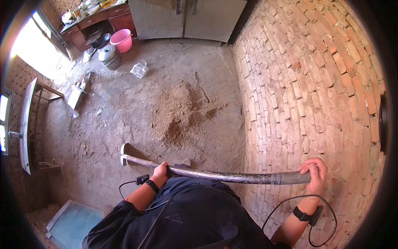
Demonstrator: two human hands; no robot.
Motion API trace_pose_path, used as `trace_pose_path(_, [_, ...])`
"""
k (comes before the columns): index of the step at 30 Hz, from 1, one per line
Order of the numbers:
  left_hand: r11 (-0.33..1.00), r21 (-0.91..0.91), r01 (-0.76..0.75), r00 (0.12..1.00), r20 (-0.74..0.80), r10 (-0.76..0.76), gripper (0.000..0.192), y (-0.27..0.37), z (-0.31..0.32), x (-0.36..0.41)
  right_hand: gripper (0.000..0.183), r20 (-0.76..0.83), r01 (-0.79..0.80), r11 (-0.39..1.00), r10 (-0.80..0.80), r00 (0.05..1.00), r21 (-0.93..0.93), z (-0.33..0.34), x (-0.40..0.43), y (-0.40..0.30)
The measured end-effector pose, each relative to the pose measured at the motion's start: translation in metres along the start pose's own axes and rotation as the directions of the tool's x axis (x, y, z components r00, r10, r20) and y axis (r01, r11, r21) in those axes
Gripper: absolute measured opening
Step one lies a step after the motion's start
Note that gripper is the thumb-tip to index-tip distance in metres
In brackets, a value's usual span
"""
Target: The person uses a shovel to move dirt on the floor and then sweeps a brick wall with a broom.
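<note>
A long metal-handled tool (217, 176) lies across the front of my body, roughly level in the picture. Its curved metal head (124, 154) points to the left, near the floor. My left hand (161, 172) is wrapped around the shaft not far from that head. At the other end, my right hand (316, 174) holds the ribbed grip (295, 178) beside the brick wall. A mound of loose dirt (177, 109), with small hollows in it, sits on the floor ahead of me.
The brick wall (295, 102) rises close on my right. Beyond the dirt are a plastic bag (139, 69), a lidded metal pot (109, 57), a pink bucket (122, 40) and a cabinet (161, 21). A wooden-legged table (28, 124) stands left; glass panels (76, 222) lie lower left.
</note>
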State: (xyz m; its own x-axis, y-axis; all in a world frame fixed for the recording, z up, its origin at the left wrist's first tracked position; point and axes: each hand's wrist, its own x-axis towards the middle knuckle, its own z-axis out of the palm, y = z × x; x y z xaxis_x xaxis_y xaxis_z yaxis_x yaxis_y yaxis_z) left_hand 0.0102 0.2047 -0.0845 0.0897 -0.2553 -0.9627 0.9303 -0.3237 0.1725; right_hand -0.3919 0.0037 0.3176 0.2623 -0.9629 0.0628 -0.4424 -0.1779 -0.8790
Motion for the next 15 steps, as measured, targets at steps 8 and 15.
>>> trace_pose_path(8, [0.999, -0.045, 0.023, 0.998, 0.061, -0.02, 0.019, 0.003, -0.004, 0.005, 0.027, -0.002, -0.008, 0.998, 0.008, 1.0, 0.061, 0.004, 0.007, -0.001])
trace_pose_path(15, [1.0, 0.009, -0.004, 0.999, 0.045, 0.003, 0.019, 0.007, 0.0, -0.004, 0.023, -0.015, 0.007, 0.998, -0.006, 1.0, 0.058, 0.007, 0.006, -0.005])
